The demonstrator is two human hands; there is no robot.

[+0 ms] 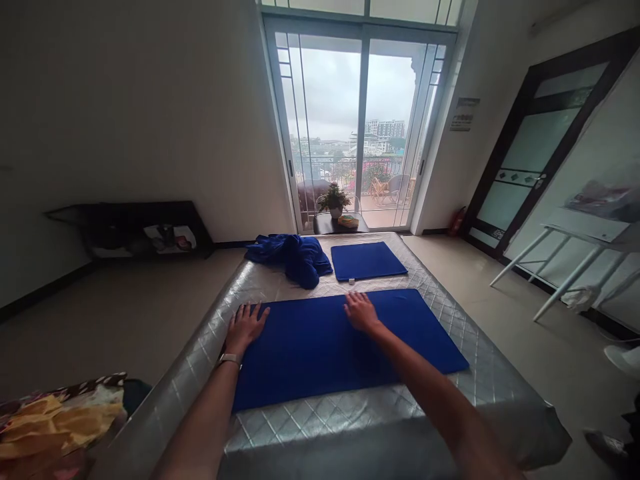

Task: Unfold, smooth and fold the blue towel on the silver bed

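A long blue cloth (320, 350) lies spread in a flat rectangle across the silvery quilted table cover (310, 417). My left hand (246, 327) rests on its left edge near the far corner, fingers spread. Toward the middle of the far edge, my right hand (361, 311) lies flat on the same cloth with fingers stretched out. Neither hand grips anything. Beyond the right hand is a smaller folded blue cloth (369, 261) with a white tag on its near edge. To its left sits a crumpled heap of blue cloth (293, 257).
Past the far edge stands a small dark table (325, 225) with a potted plant (335, 199). Piled fabrics (63, 420) are at lower left. A white-legged table (575, 247) stands to the right, near a door (540, 140). A low dark stand (145, 230) is by the left wall.
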